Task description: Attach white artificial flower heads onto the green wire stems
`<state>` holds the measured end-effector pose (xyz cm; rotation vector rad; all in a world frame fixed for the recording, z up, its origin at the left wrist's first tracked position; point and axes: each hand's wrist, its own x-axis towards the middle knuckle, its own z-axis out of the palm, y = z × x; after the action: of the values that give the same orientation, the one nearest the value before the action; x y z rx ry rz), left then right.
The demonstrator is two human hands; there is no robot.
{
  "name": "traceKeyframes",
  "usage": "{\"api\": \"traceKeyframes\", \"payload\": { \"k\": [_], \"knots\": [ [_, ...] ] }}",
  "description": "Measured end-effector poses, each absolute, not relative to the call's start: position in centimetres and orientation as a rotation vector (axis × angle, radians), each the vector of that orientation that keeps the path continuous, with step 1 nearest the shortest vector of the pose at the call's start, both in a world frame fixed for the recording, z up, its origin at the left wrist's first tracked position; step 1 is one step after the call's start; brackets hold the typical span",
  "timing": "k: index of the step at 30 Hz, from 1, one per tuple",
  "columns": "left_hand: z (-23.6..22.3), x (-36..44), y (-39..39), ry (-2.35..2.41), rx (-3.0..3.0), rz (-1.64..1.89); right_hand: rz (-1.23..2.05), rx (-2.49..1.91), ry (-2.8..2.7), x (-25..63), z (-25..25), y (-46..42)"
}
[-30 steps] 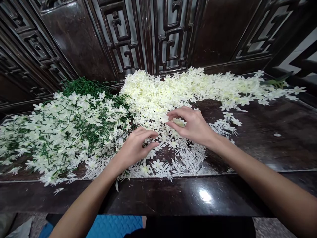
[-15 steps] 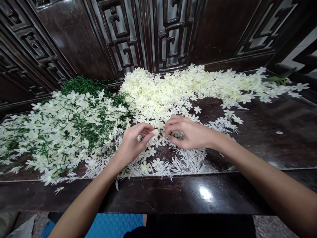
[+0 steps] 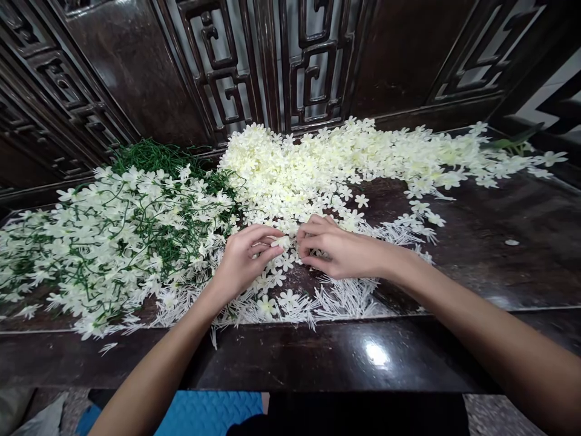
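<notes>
Between the thumb and fingers of my left hand (image 3: 245,257) is a white artificial flower (image 3: 282,242). Just to its right, my right hand (image 3: 324,245) has its fingers curled and closed, close to that flower; whatever lies between those fingertips is too small to make out. Beneath both hands lie loose white blossoms (image 3: 267,307) and a scatter of thin white stamen-like pieces (image 3: 345,297). Behind them spreads a heap of pale yellow-white blossoms (image 3: 295,169).
To the left is a large pile of white flowers on green stems (image 3: 122,236), with bare green stems (image 3: 149,158) behind it. The dark wooden bench (image 3: 490,266) has a carved backrest (image 3: 313,66). A blue stool (image 3: 209,415) shows below the front edge.
My right hand has shifted slightly left, nearer the flower. The left fingers have spread a little, and more of the flower shows between them.
</notes>
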<state>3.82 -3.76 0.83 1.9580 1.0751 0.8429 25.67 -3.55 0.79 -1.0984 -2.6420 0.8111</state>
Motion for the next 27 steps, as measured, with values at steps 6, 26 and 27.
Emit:
{"api": "traceKeyframes", "payload": {
  "k": [6,26,27],
  "knots": [
    [0.8,3.9,-3.9,1.04,1.975,0.803,0.851,-1.137,-2.42,25.5,1.6,-3.7],
    [2.0,3.9,-3.9,0.914,1.659,0.817,0.894,-1.083,-2.287,25.1,1.6,-4.2],
    [1.9,4.0,-3.9,0.919,1.655,0.833,0.896,-1.085,-2.286,25.1,1.6,-4.3]
  ]
}}
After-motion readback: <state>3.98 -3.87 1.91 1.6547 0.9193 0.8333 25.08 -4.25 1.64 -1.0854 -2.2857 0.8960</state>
